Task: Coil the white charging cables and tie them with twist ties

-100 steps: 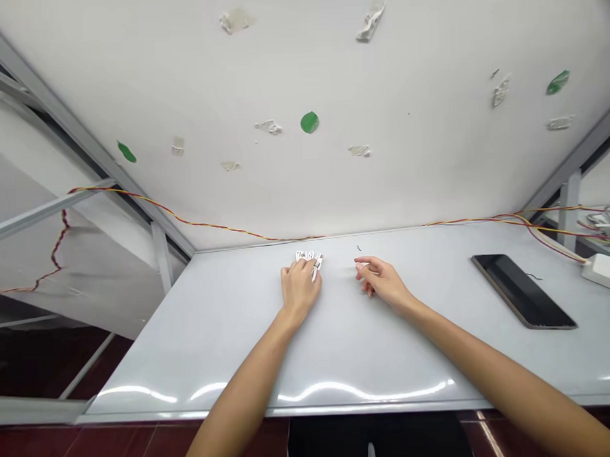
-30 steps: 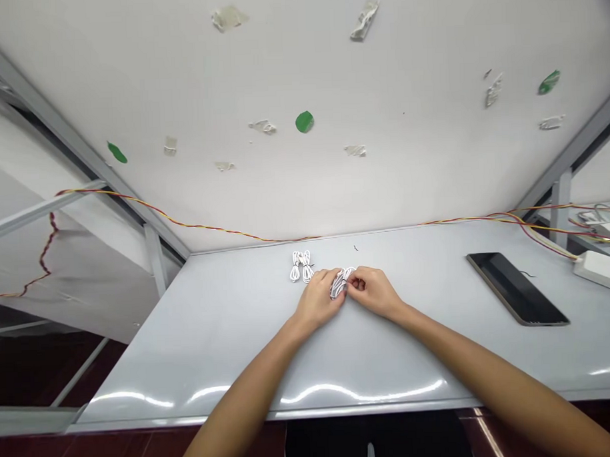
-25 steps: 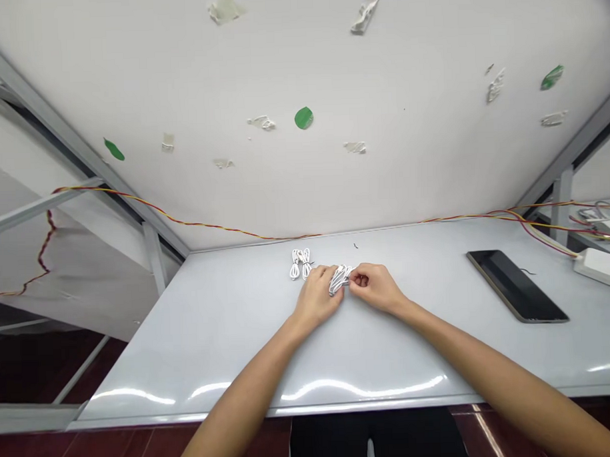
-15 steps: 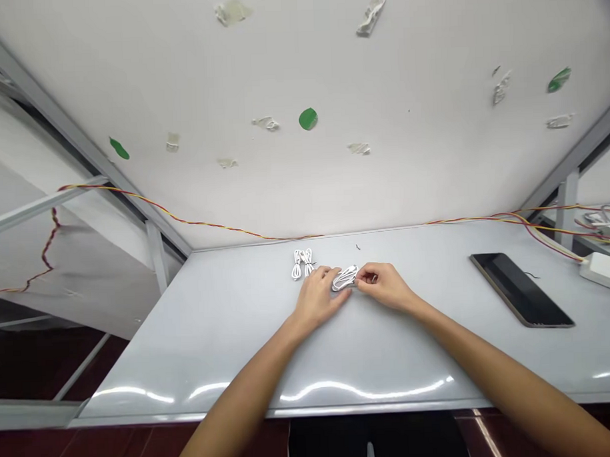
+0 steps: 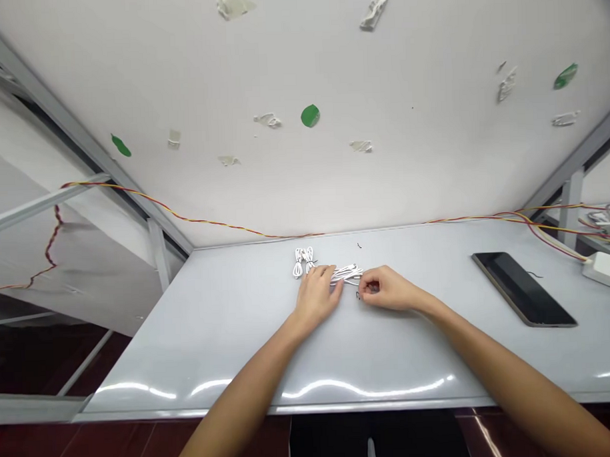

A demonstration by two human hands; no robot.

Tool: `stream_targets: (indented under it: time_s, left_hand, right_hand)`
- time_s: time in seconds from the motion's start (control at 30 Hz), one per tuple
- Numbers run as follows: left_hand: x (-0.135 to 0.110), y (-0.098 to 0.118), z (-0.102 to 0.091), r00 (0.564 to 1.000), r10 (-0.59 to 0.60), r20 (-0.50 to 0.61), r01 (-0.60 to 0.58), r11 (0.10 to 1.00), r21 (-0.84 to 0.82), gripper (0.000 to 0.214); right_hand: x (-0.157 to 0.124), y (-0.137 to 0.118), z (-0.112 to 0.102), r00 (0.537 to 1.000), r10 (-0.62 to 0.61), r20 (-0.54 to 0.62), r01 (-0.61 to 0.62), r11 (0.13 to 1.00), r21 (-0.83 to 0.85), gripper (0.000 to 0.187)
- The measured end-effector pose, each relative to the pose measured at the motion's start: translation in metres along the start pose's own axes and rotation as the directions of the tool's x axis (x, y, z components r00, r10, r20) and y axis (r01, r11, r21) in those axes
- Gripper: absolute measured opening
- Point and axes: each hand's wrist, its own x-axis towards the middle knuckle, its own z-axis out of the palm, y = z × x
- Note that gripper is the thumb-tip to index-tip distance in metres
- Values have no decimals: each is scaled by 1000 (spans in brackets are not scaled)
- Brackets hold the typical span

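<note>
The white cable (image 5: pixel 347 274) lies on the bench (image 5: pixel 213 338) at the frame's centre, its coils fanned out; the left hand (image 5: pixel 315 296) covers its left end, fingers half-spread, their grip hidden; the right hand (image 5: pixel 386 289) has its fingers pinched together, seemingly on a dark tie (image 5: pixel 358 295); if the left hand lifted, the coils might spring apart; a leftward slip might scatter the tied bundles (image 5: pixel 298 263) just up-left.
</note>
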Motion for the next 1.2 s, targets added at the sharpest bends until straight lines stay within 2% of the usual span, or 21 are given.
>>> stream_targets:
  time_s: [0.13, 0.2, 0.3, 0.37, 0.4, 0.5, 0.6, 0.7, 0.83, 1.0, 1.1, 1.2]
  left_hand:
    - [1, -2, -2, 998, 34, 55, -34, 999, 14, 27]
    - [2, -2, -3, 995, 68, 72, -68, 998, -5, 24]
    - [4, -3, -1, 987, 127, 96, -124, 992, -34, 21]
    - [4, -3, 2, 983, 154, 104, -151, 988, -37, 21]
    - [4, -3, 4, 980, 166, 106, -164, 986, -30, 21]
    - [2, -2, 9, 968, 222, 119, -221, 975, -18, 26]
    - [-1, 1, 10, 957, 263, 120, -258, 965, -51, 32]
    - [-3, 4, 9, 956, 281, 88, -273, 958, -87, 39]
    - [-2, 7, 5, 949, 310, -52, -314, 944, -99, 45]
    - [-3, 7, 4, 924, 355, -142, -370, 925, -92, 38]
    - [-3, 9, 4, 914, 361, -187, -382, 920, -91, 38]
    - [-3, 12, 4, 899, 366, -240, -397, 913, -95, 44]
  right_hand:
    - [-2, -3, 3, 998, -24, 50, 29, 993, -119, 11]
    - [-2, -3, 3, 1000, -12, 27, 16, 987, -160, 15]
    - [1, 1, 0, 982, -16, -187, -34, 964, -263, 23]
    - [3, 6, 0, 951, -87, -296, -19, 941, -337, 26]
    - [4, 8, 0, 947, -133, -292, 15, 927, -374, 31]
    - [3, 14, 4, 961, -229, -153, 132, 871, -474, 49]
    - [2, 16, 9, 967, -246, -68, 177, 838, -516, 52]
    - [3, 15, 11, 969, -244, -34, 194, 841, -506, 40]
    - [4, 9, 10, 972, -229, -48, 186, 881, -435, 27]
    - [3, -3, 7, 985, -161, -66, 152, 980, -130, 31]
    - [3, -4, 10, 983, -119, -139, 111, 992, -67, 39]
    - [4, -1, 16, 953, -21, -301, 14, 1000, -24, 50]
